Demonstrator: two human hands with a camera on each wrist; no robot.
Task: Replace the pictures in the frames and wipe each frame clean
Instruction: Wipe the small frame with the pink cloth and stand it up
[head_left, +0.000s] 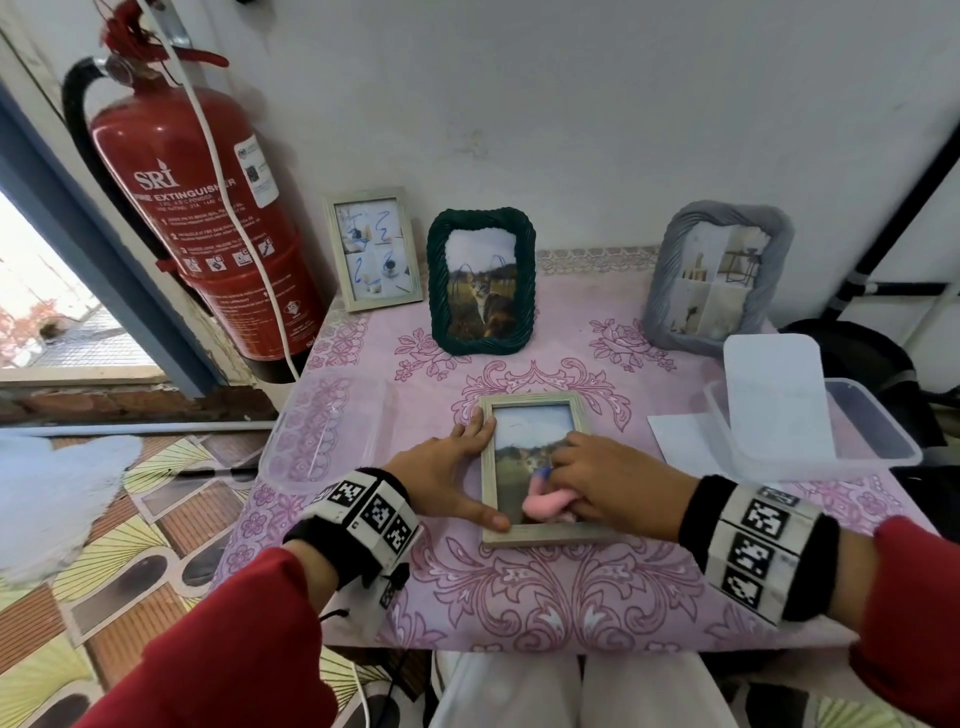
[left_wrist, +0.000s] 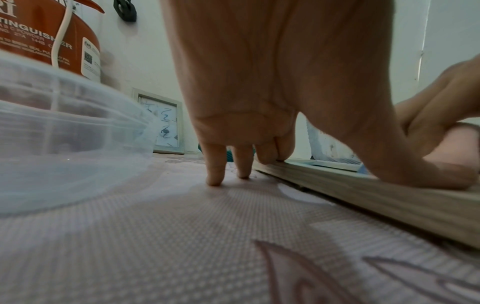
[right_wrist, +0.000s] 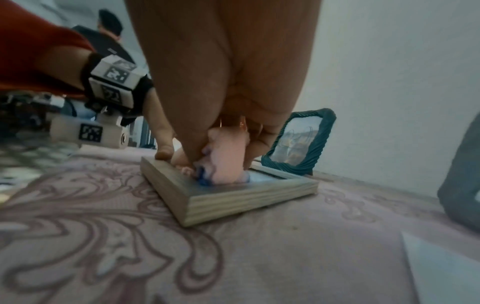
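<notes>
Frame: the wooden picture frame (head_left: 535, 470) is lying flat on the desk (head_left: 571, 597), long axis running away from the person.
Right hand (head_left: 605, 486): its grip is curling round a pink cloth (head_left: 548, 504), pressing on the glass's near end; unwiped glass is lying ahead.
Left hand (head_left: 452, 475): fingers spread, bracing the frame's left edge.

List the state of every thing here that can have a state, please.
wooden frame: flat, face up
pink cloth: pressed on the glass
green frame: standing
grey frame: standing
white frame: leaning on wall
right container: open, lid propped inside
left hand: steadying the wooden frame
right hand: gripping the cloth
</notes>
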